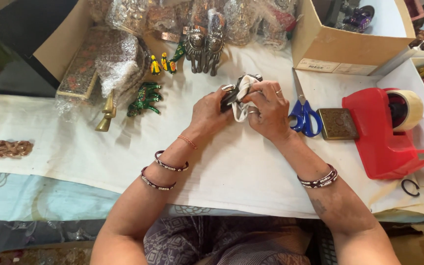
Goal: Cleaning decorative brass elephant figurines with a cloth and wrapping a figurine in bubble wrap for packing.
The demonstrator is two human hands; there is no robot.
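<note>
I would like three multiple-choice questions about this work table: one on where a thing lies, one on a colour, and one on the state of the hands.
1. Where do the scissors lie?
A. beside the right hand, on the white cloth
B. inside the cardboard box
C. on top of the tape dispenser

2. What colour is the tape dispenser?
A. green
B. red
C. black

3. What are the two hands doing?
A. resting flat on the table
B. both closed on a small dark figurine with a white cloth
C. only one holds something

Answers:
1 A, the blue handles lie just beside the right hand.
2 B, its body is red.
3 B, the left hand and right hand grip the figurine and white cloth together.
</note>
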